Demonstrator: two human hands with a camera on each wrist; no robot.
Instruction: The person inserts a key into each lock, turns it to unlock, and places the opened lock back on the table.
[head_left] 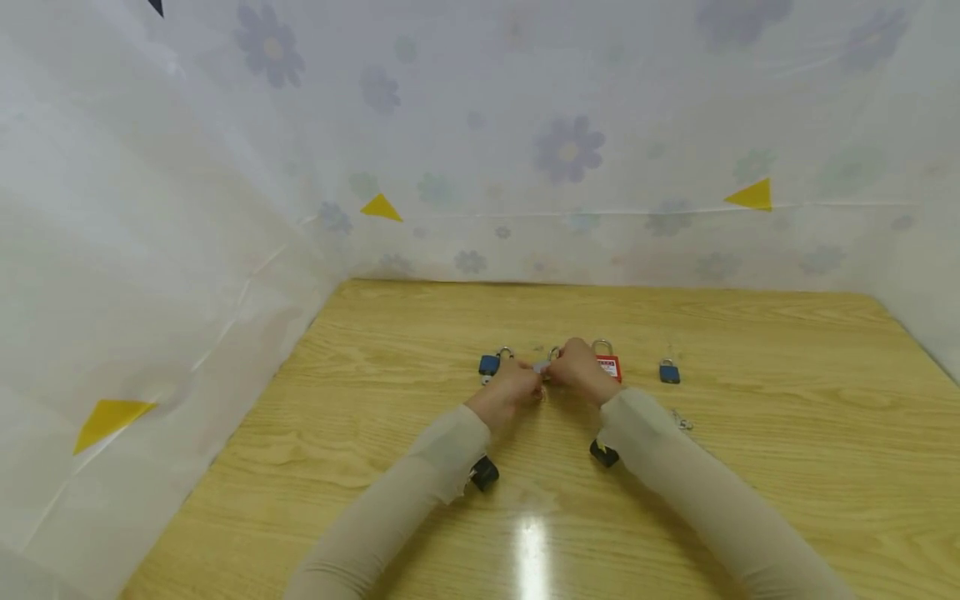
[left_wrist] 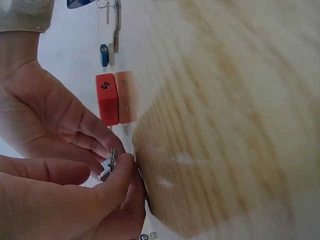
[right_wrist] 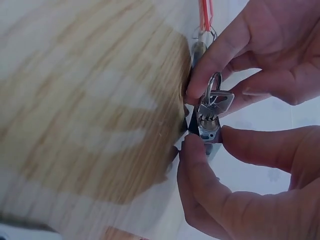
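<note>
Both hands meet over the middle of the wooden desk (head_left: 420, 333): the right hand (head_left: 581, 367) pinches a small silver padlock (right_wrist: 209, 131) in its fingers, seemingly to steady it, while the left hand (head_left: 513, 387) pinches the key (right_wrist: 220, 102) sitting in the keyhole. A red padlock (head_left: 608, 364) and 2 blue padlocks (head_left: 489, 364) lie close by, within white flowered sheeting (head_left: 570, 150) bearing yellow triangles (head_left: 380, 207).
</note>
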